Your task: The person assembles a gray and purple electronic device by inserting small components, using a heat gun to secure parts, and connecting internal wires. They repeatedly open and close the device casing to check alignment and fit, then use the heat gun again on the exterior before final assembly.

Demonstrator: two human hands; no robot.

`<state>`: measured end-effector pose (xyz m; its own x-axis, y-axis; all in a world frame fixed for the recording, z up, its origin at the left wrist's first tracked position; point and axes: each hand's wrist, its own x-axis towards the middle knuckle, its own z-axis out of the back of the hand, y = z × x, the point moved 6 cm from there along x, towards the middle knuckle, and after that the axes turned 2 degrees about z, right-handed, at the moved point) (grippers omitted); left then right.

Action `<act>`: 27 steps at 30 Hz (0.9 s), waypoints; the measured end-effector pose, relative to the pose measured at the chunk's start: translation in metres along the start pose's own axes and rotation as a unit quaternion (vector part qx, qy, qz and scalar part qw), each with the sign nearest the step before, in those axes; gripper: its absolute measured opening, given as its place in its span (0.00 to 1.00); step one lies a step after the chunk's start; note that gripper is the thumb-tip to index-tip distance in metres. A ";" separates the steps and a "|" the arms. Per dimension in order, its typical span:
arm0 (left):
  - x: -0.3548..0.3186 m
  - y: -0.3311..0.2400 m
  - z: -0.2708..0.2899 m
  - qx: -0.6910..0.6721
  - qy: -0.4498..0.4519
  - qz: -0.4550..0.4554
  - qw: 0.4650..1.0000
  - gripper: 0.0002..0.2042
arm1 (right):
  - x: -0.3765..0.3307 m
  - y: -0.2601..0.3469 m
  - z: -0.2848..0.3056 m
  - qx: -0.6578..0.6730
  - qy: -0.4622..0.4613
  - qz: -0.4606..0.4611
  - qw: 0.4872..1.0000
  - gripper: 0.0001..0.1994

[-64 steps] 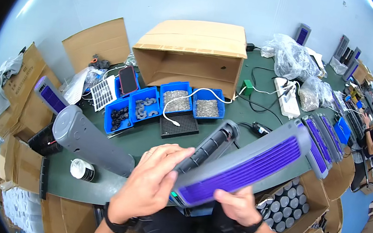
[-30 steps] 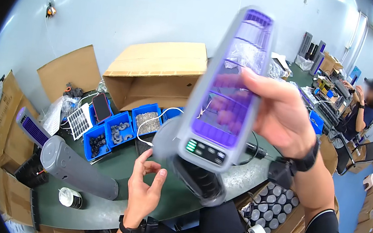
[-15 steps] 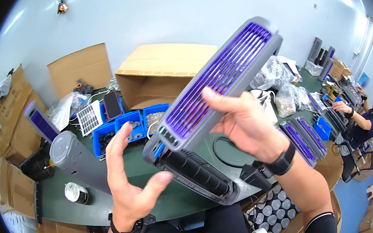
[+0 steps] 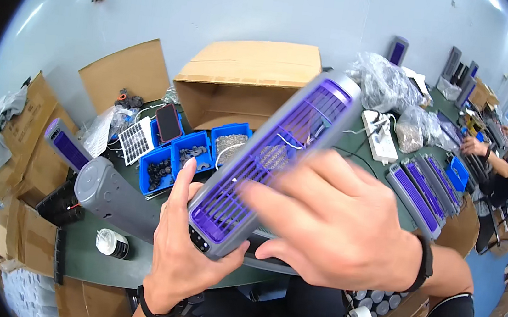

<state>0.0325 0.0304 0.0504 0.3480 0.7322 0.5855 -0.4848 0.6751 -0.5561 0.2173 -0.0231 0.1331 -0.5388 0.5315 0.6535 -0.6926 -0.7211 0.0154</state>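
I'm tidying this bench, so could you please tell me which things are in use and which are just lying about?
In use:
grey and purple grille unit, held by left hand and right hand.

Lying about:
grey housing
blue parts bins
open cardboard box
tape roll
finished units
white power strip

Held tilted above the worktop (image 4: 96, 253) near edge: long slatted housing (image 4: 272, 167), left hand (image 4: 182, 251) under its lower end, right hand (image 4: 334, 232) across its front. Behind it, row of small bins (image 4: 194, 151); behind those, open cardboard box (image 4: 244, 81). Left of the hands, lying on the worktop, second housing (image 4: 113, 195), with tape roll (image 4: 110, 243) before it. Far right, several more housings (image 4: 421, 192) side by side.
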 end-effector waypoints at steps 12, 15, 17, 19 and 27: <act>-0.037 0.057 -0.011 -0.348 0.114 0.160 0.917 0.81 | 0.016 -0.066 -0.075 0.074 0.220 0.008 0.973 0.44; -0.036 0.062 -0.014 -0.303 0.091 0.145 0.937 0.79 | 0.008 -0.080 -0.079 0.143 0.201 -0.031 0.969 0.44; -0.035 0.065 -0.014 -0.316 0.070 0.129 0.937 0.80 | 0.004 -0.089 -0.085 0.175 0.231 -0.075 0.954 0.45; -0.035 0.069 -0.014 -0.319 0.059 0.107 0.940 0.81 | -0.008 -0.101 -0.097 0.206 0.238 -0.100 0.944 0.46; -0.038 0.079 -0.016 -0.318 0.018 0.159 0.934 0.85 | -0.052 -0.108 -0.155 0.346 0.283 -0.129 0.885 0.48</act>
<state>-0.0066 0.0577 -0.0253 0.2996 0.8995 0.3181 0.0037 0.3323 -0.9432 0.2455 0.0959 -0.0199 -0.6947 0.7148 0.0808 -0.4737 -0.5391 0.6964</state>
